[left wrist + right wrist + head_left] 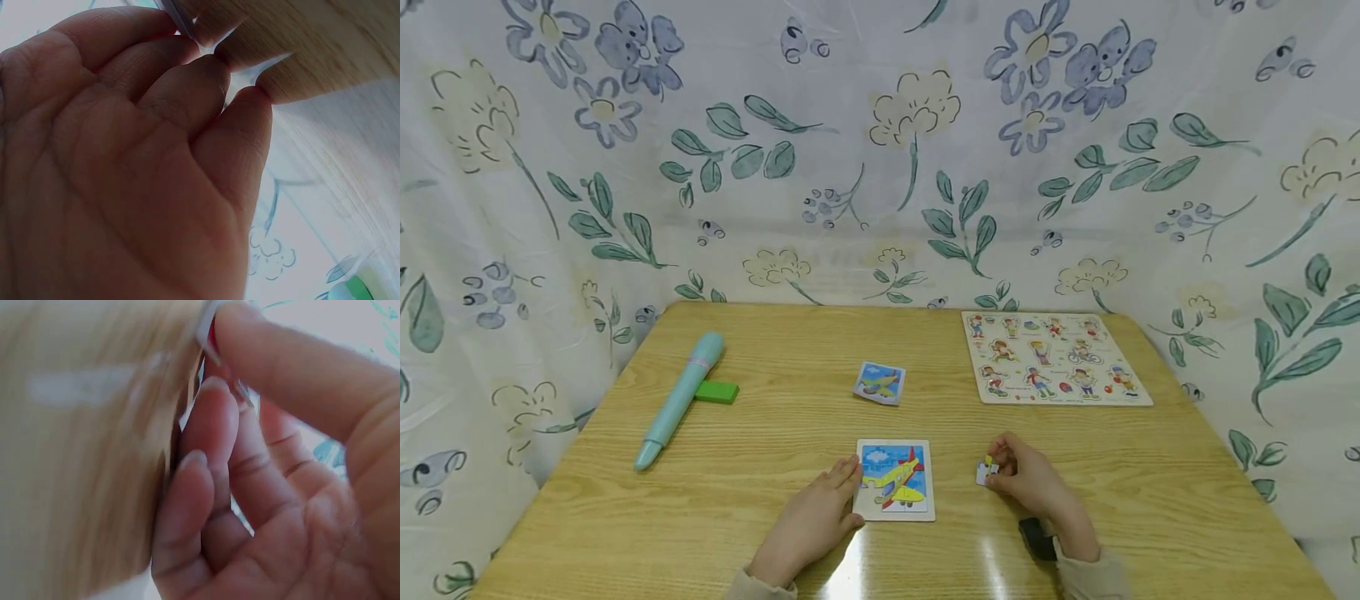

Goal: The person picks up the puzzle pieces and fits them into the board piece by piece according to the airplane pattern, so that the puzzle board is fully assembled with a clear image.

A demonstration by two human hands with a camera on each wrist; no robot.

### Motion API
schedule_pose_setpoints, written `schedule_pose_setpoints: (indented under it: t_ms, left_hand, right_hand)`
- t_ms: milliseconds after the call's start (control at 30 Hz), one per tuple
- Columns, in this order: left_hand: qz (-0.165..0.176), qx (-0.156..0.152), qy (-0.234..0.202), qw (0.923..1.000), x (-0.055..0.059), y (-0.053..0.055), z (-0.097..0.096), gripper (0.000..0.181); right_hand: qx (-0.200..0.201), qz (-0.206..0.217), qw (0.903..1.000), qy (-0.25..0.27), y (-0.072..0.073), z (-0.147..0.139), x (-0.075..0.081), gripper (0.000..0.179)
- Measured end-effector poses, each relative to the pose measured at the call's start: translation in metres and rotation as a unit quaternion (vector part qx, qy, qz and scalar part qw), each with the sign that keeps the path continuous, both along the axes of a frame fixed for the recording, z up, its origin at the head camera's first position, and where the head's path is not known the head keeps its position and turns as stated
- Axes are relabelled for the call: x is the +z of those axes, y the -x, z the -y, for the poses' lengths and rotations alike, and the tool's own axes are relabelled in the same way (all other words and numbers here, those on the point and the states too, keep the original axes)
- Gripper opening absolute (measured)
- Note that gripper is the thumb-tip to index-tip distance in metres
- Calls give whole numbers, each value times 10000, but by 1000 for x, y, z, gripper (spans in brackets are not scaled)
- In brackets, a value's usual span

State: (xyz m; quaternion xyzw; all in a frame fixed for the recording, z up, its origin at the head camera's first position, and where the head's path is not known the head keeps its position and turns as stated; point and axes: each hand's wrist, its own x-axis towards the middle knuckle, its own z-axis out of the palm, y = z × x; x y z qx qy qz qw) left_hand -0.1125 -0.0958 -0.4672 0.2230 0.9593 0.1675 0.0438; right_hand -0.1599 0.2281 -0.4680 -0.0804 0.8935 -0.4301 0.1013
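A small square jigsaw puzzle [892, 480] of a yellow airplane lies in its pale tray near the front of the table. My left hand [820, 515] rests along the tray's left side, thumb near the lower corner. Seen in the left wrist view, the fingertips [253, 94] of that hand come down at the tabletop. To the right of the tray, my right hand [1033, 482] pinches a small puzzle piece [987, 472] with white and yellow showing. Its thumb and fingers cover part of the piece in the right wrist view.
A picture card [880, 383] of the same airplane lies behind the tray. At back right is a board [1060, 358] with cartoon figures. A teal pen-shaped object [677, 404] and a green block [717, 392] lie to the left. A floral curtain [850, 167] hangs behind the wooden table [760, 333].
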Motion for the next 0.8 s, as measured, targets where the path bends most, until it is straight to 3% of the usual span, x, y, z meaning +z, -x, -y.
schedule_pose_setpoints:
  t_ms: [200,300,467,800]
  left_hand:
    - [-50,52,6,10000,0,1,3,66]
    - [1,77,17,10000,-1,1,3,66]
    - [75,13,106,9999,-3,-1,0,67]
    - [-92,9,141,9999,-2,-1,-2,66]
  right_hand:
    - [-4,-281,9991,-306,14,13,2,24]
    - [-1,-173,9992,-347,24,19,4,20]
    - [133,243,9996,-26,36,28,2,21]
    - [1002,422,9914,727,45,62,10,24]
